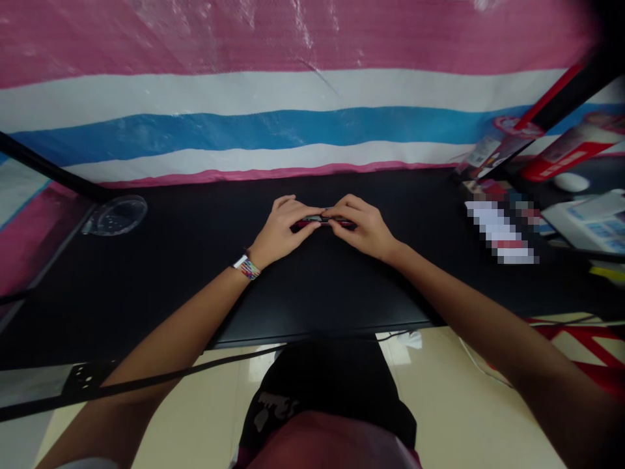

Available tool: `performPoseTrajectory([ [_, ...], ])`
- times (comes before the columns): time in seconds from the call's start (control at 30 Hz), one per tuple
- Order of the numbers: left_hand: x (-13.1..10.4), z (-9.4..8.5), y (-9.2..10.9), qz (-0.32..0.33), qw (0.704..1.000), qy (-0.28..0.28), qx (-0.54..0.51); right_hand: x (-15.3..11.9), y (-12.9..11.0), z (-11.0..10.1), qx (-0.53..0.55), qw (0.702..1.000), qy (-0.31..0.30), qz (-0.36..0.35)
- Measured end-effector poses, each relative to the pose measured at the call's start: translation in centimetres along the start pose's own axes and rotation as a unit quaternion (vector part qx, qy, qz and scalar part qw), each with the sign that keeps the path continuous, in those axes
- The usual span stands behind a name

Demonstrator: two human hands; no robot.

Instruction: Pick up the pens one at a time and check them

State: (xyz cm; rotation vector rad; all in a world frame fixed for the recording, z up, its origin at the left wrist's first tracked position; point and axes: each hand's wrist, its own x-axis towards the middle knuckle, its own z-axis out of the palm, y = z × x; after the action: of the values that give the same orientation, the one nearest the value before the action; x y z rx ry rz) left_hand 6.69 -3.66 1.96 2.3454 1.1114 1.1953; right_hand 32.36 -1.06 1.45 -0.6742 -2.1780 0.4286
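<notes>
**Slender red-and-dark item held crosswise between both hands, mid-surface**

Near edge: dark clothing and lap below the surface point(146, 286) rim; a black cable across the pale floor at lower left.

Mid-surface: left hand point(283, 229) and right hand point(364, 228) together over the black top, wrists apart, fingertips meeting. Left wrist banded with a multicoloured strap point(247, 267).

Held item: slender red-and-dark object point(322, 222), long axis running left to right, level with the surface, spanning both grips. Each grip narrow, pinched on one end of the object: left end under left fingers, right end under right fingers. Middle section exposed between the two. Neither hand clearly nearer; object centred between them. Exact type too small to tell; contact with the surface beneath cannot be told.

Around: bare black top directly about the hands, nothing in the way. Clear plastic lid point(117, 215) well apart to the far left. Boxes and red packaging point(561, 153) well apart to the far right, with papers beside.

Far: striped pink, white and blue sheet point(293, 124) behind the surface.
</notes>
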Motion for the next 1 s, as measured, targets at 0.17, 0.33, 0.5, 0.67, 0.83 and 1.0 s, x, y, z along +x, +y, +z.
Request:
performPoseTrajectory([
  [0.17, 0.0, -0.3, -0.4, -0.007, 0.999, 0.049, 0.001, 0.3, 0.6, -0.7, 0.114, 0.984, 0.05, 0.13],
  [0.33, 0.1, -0.4, -0.9, -0.032, 0.995, 0.089, -0.009, 0.7, 1.9, -1.1, 0.323, 0.911, 0.08, 0.242],
  [0.5, 0.1, -0.5, -1.3, -0.048, 0.993, 0.1, -0.026, 0.8, 2.5, -1.0, 0.389, 0.873, 0.083, 0.282],
  [0.67, 0.1, -0.8, -0.6, -0.061, 0.995, 0.073, -0.025, 0.6, 3.1, -0.6, 0.355, 0.891, 0.09, 0.269],
  [0.83, 0.2, -0.9, -0.2, -0.098, 0.994, 0.043, -0.038, 0.5, 3.0, -0.6, 0.332, 0.902, 0.097, 0.26],
  [1.0, 0.2, -0.8, -1.0, -0.115, 0.989, 0.059, -0.077, 0.7, 3.0, -0.6, 0.341, 0.896, 0.106, 0.263],
])
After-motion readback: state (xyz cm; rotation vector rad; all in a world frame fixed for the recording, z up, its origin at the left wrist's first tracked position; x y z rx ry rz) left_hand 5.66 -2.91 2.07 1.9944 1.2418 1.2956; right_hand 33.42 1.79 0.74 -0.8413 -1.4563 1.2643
